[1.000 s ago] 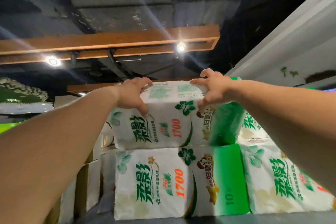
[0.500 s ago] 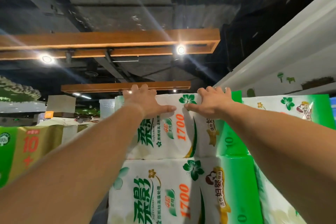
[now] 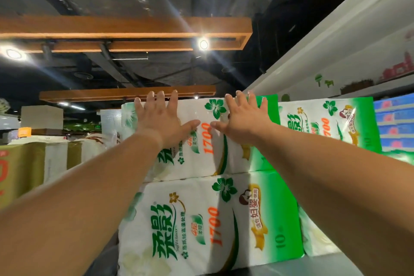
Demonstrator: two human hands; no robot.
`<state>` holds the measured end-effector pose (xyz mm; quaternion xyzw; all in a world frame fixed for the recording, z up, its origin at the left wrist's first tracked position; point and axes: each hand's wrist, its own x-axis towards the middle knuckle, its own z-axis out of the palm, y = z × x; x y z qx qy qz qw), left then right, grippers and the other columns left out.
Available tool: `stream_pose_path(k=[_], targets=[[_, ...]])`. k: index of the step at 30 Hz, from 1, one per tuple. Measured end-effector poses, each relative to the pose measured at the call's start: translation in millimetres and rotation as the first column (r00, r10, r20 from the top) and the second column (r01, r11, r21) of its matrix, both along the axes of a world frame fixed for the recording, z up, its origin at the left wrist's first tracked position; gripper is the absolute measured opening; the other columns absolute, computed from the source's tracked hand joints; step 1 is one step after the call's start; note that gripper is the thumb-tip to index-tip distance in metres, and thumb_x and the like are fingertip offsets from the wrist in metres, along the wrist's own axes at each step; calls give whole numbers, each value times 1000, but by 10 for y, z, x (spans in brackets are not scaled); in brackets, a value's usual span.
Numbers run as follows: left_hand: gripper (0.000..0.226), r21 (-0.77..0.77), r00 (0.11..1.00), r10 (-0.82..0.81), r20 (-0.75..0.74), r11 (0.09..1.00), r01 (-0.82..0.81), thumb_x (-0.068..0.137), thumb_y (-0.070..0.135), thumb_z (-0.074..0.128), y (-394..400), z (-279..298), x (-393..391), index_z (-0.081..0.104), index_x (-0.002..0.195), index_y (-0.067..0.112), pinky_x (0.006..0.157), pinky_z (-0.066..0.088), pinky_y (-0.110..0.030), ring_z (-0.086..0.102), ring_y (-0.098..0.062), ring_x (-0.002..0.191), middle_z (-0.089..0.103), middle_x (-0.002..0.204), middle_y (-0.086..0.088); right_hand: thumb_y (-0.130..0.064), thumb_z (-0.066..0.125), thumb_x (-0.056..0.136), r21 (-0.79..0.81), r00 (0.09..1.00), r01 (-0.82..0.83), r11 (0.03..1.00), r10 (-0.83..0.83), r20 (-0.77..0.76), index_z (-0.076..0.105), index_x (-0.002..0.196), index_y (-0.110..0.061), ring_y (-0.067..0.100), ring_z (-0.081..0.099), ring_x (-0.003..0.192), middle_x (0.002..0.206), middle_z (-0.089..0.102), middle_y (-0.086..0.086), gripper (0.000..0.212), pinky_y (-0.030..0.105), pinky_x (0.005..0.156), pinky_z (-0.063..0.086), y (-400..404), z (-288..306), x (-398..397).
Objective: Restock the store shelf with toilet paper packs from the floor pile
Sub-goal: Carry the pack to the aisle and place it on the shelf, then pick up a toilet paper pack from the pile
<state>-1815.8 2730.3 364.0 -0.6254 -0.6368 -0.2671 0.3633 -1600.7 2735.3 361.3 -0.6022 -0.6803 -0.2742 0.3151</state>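
A white-and-green toilet paper pack [image 3: 208, 148] marked 1700 lies on top of a second identical pack [image 3: 215, 224] high on the shelf. My left hand [image 3: 162, 119] rests flat against the upper pack's front face, fingers spread and reaching its top edge. Just to the right, my right hand [image 3: 243, 119] also lies flat on that face with its fingers apart. The thumbs nearly meet over the orange number. Neither hand grips the pack. A third matching pack [image 3: 327, 125] stands to the right at the same height.
The grey shelf edge [image 3: 280, 270] runs below the lower pack. Blue packs [image 3: 394, 123] sit at far right, gold-and-white packs [image 3: 33, 163] at left. A white wall panel [image 3: 336, 36] slants above on the right, with wooden ceiling beams and spotlights overhead.
My hands went from gripping the upper pack's top corners to lying flat with spread fingers on its front face. The pack has slid back, level with the neighbouring pack.
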Motion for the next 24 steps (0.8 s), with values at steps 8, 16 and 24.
stream_pose_path(k=[8, 16, 24], targets=[[96, -8, 953, -300, -44, 954, 300, 87, 86, 27, -254, -568, 800, 4, 161, 30, 122, 4, -59, 1, -36, 155, 8, 169, -9, -78, 33, 93, -87, 983, 157, 984, -164, -81, 25, 157, -29, 36, 7, 154, 167, 16, 10, 80, 65, 120, 8, -688, -787, 484], [96, -242, 853, -521, 1, 828, 506, 86, 86, 30, -1025, -1107, 1895, 9, 161, 29, 121, 7, -60, 6, -37, 153, 14, 166, -13, -82, 34, 90, -256, 859, 494, 831, -512, -4, 29, 156, -28, 39, 10, 153, 167, 18, 12, 86, 66, 118, 13, -2269, -1444, 1567], [94, -335, 612, -790, -25, 583, 740, 83, 88, 34, -2585, -1458, 3240, 21, 158, 32, 119, 16, -58, 16, -36, 150, 25, 162, -11, -84, 36, 88, -338, 622, 739, 584, -783, 6, 32, 154, -27, 37, 18, 149, 161, 27, 13, 87, 63, 117, 17, -4372, -1677, 2428]])
